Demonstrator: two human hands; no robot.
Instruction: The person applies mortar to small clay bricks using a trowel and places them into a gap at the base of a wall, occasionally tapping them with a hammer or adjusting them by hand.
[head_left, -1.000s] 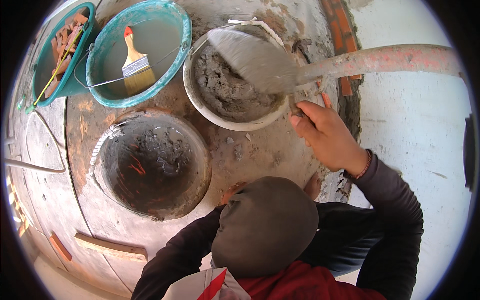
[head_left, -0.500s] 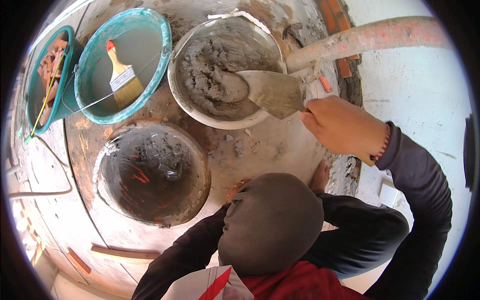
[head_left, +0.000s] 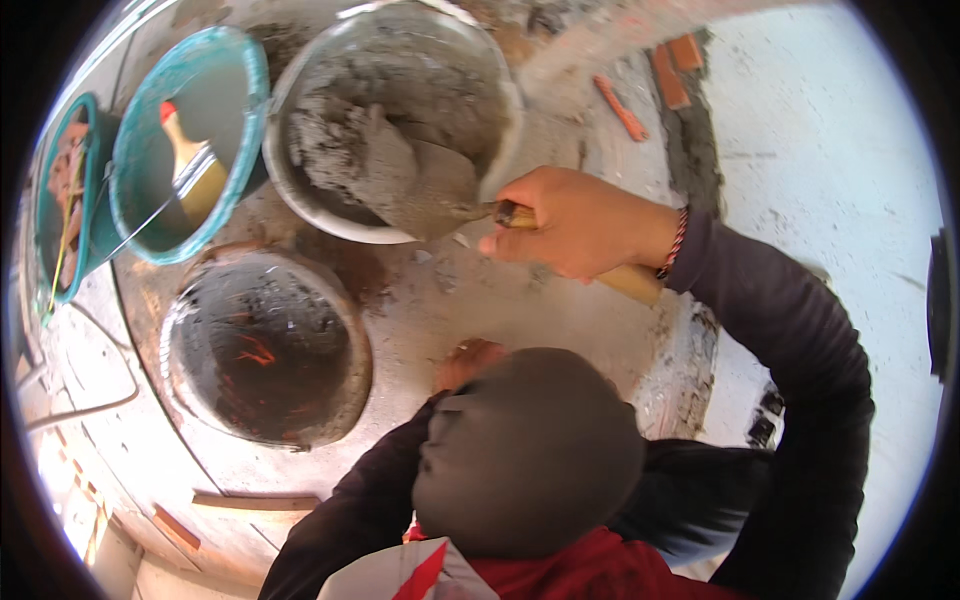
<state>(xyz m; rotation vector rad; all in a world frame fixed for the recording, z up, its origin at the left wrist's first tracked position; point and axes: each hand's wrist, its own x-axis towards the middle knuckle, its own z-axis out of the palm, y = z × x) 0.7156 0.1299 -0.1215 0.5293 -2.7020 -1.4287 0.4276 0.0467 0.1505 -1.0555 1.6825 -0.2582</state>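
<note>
My right hand [head_left: 580, 225] grips the wooden handle [head_left: 630, 282] of a broad steel trowel, whose blade [head_left: 440, 195] rests in grey mortar [head_left: 350, 150] at the near side of a pale bucket [head_left: 280, 135]. My left hand [head_left: 470, 360] is mostly hidden beside a rounded grey cloth-covered shape [head_left: 525, 460] at bottom centre; its fingers are unclear. Near it sits a round container [head_left: 355, 350] of dark wet sludge. A teal bucket [head_left: 255, 85] at upper left holds cloudy water and a wide paintbrush [head_left: 188, 160].
A second teal container [head_left: 100, 215] with brick pieces stands at far left, a hose [head_left: 88, 410] below it. Wooden strips [head_left: 255, 502] lie at lower left. A pipe [head_left: 600, 35] crosses at top, near brick pieces [head_left: 670, 80] beside the white surface [head_left: 820, 200] on the right.
The trowel blade swung down from above the bucket into the mortar and now sits nearer its front. My right hand moved up and left. The view shifted, so the buckets appear further left.
</note>
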